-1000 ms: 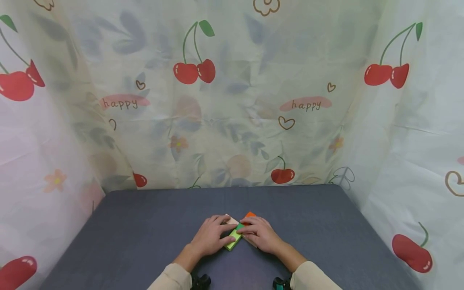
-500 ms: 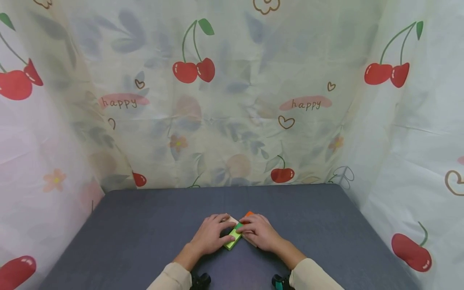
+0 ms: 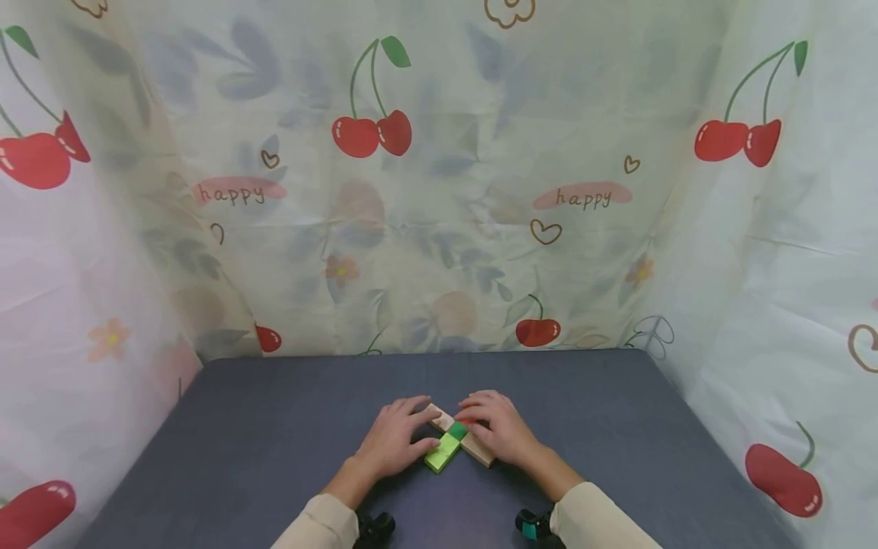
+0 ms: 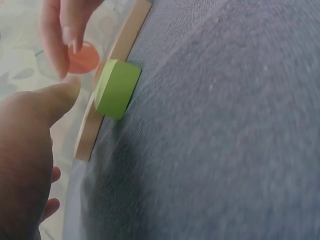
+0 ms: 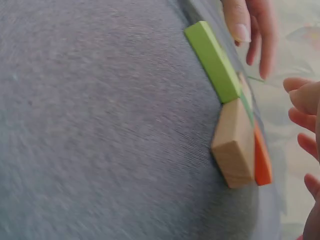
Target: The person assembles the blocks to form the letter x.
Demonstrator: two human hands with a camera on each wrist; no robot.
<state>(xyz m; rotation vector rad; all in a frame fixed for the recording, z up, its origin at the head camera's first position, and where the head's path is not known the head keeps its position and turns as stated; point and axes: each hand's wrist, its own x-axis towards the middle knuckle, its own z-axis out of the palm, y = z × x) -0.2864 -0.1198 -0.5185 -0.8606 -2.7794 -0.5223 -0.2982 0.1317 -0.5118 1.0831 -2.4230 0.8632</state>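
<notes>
Several wooden blocks form an X on the table. A dark green block (image 3: pixel 457 431) sits in the middle. Around it lie a light green block (image 3: pixel 442 453) at the near left, a plain wood block (image 3: pixel 478 450) at the near right, a second plain block (image 3: pixel 440 417) at the far left and an orange block (image 5: pixel 261 156), mostly behind my fingers in the head view. My left hand (image 3: pixel 394 438) hovers at the left blocks with loosely bent fingers, holding nothing. My right hand (image 3: pixel 502 428) hangs over the orange block's side, fingers relaxed and without anything in them.
A dark grey cloth covers the table (image 3: pixel 295 427). Patterned curtains (image 3: pixel 439 191) with cherries stand behind it and on both sides. Black wrist devices (image 3: pixel 373 528) sit under both forearms.
Both hands have let go of the blocks and drawn apart, the left one to the left, the right one up and right. More of the dark green and near-right plain blocks shows.
</notes>
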